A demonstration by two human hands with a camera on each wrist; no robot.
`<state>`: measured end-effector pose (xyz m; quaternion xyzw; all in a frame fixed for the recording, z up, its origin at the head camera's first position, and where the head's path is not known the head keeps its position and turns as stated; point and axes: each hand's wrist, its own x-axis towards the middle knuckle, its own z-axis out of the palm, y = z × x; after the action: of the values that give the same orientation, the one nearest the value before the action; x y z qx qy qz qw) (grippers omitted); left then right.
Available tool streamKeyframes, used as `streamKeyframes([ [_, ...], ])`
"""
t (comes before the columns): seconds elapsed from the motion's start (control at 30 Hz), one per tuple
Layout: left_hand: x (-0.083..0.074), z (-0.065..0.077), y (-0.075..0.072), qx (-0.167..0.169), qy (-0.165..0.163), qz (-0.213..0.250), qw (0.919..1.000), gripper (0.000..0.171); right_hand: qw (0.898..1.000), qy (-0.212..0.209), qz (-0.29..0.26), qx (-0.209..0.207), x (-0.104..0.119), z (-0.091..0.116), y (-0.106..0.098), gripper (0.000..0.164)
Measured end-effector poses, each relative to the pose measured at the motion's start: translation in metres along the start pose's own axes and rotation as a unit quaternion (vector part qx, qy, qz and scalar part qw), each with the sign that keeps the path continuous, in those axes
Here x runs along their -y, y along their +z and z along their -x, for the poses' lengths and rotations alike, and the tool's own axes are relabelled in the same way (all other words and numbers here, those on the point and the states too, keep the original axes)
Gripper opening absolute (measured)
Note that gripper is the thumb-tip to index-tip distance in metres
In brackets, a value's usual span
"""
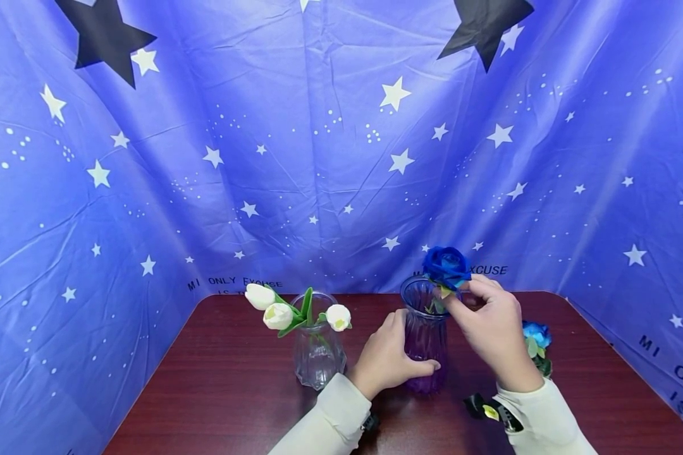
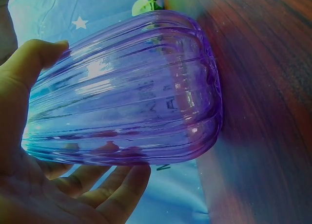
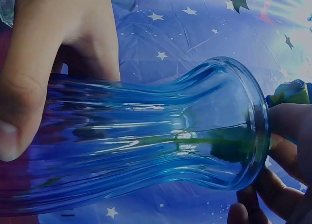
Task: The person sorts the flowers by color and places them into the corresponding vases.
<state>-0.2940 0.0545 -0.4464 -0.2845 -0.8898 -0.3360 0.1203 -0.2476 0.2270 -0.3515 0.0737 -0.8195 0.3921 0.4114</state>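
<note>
A ribbed glass vase point(image 1: 422, 338), purple below and blue at its flared mouth, stands upright on the table. My left hand point(image 1: 388, 355) holds it round the body, thumb on the near side; the left wrist view shows the fingers along the other side of the purple glass point(image 2: 122, 97). Above the rim, my right hand point(image 1: 492, 328) pinches a blue rose point(image 1: 446, 266) just under its bloom. Through the glass in the right wrist view, the rose's green stem point(image 3: 156, 140) runs down inside the vase. The fingertips of the right hand are partly hidden by the bloom.
Left of the purple vase stands a clear glass vase point(image 1: 317, 360) with white tulips point(image 1: 277, 316) leaning out of it. Another blue flower point(image 1: 537, 333) lies behind my right wrist, partly covered. A star-printed blue cloth point(image 1: 319, 158) hangs round the dark red table point(image 1: 227, 392).
</note>
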Motion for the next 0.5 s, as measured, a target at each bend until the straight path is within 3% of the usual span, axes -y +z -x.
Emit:
streamKeyframes([
  [0.5, 0.0017, 0.0, 0.002, 0.007, -0.003, 0.008, 0.9999, 0.097, 0.998, -0.013, 0.05, 0.044, -0.0005, 0.0013, 0.0031, 0.01],
])
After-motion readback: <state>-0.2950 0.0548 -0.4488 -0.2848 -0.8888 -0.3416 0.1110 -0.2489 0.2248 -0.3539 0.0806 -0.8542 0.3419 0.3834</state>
